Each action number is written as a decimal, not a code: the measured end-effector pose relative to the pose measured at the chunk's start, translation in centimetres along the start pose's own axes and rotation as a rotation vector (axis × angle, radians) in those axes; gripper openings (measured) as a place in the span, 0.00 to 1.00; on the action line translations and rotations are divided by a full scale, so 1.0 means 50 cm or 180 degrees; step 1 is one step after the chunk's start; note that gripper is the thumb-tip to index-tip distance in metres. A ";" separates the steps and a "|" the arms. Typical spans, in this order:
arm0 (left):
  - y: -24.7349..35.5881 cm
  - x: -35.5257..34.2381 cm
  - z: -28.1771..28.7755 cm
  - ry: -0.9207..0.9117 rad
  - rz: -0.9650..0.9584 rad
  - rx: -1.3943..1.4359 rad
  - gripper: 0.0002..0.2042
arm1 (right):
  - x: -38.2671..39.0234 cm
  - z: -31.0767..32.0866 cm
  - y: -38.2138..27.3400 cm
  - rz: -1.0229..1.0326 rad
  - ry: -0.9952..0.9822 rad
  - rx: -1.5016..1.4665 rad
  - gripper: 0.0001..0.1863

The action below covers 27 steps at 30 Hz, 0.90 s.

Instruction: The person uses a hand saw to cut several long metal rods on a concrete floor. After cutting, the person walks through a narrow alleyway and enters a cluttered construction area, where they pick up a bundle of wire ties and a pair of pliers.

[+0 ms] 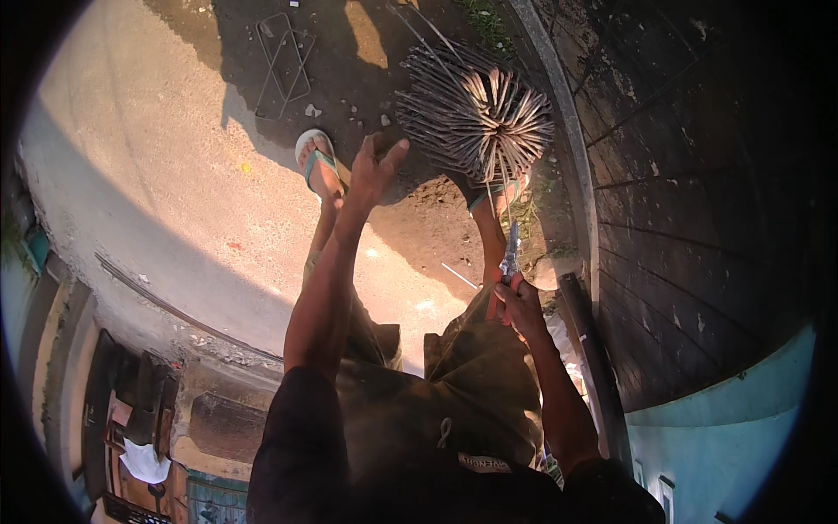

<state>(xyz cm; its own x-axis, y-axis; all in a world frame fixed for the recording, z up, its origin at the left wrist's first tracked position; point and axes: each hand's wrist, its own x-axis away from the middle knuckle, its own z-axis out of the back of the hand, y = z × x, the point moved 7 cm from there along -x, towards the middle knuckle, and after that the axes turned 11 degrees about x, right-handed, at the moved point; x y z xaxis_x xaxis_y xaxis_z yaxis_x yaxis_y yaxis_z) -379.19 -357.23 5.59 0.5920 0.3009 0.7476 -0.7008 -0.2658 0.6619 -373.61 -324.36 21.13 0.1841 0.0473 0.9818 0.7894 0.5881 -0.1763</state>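
My right hand (523, 307) is closed round the red handles of a pair of pliers (509, 255), its metal jaws pointing away from me. Beyond the jaws is a large bundle of bent metal rods (476, 109), rusty brown, with some rod ends sticking out toward the pliers. Whether the jaws touch those ends I cannot tell. My left hand (381, 168) is stretched forward, left of the bundle and apart from it. Its thumb and fingers are spread, with nothing visible between them.
Bent rod frames (285, 68) lie on the ground at the far left, with small stones near them. My sandalled feet (319, 162) stand on either side. A dark wall (681, 192) with a raised edge rises close on the right. A thin light stick (459, 275) lies between my legs.
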 end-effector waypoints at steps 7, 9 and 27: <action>-0.088 0.308 -0.339 -0.2112 0.2041 0.3560 0.20 | -0.040 -0.054 -0.102 0.0456 0.0147 -0.0223 0.09; -0.056 0.286 -0.341 -0.1874 0.2467 0.4425 0.17 | -0.040 -0.056 -0.111 0.0738 0.0188 -0.0390 0.11; -0.120 0.274 -0.274 -0.0580 0.2732 0.2809 0.19 | -0.051 -0.138 0.017 0.0103 -0.1229 -0.0593 0.19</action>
<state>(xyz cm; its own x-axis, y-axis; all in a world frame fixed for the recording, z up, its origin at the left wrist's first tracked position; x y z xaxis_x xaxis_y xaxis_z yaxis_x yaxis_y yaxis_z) -372.30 -338.95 11.12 0.1712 -0.3869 0.9061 -0.4234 -0.8593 -0.2869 -369.39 -329.55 17.97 0.0056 0.3828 0.9238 0.8856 0.4271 -0.1823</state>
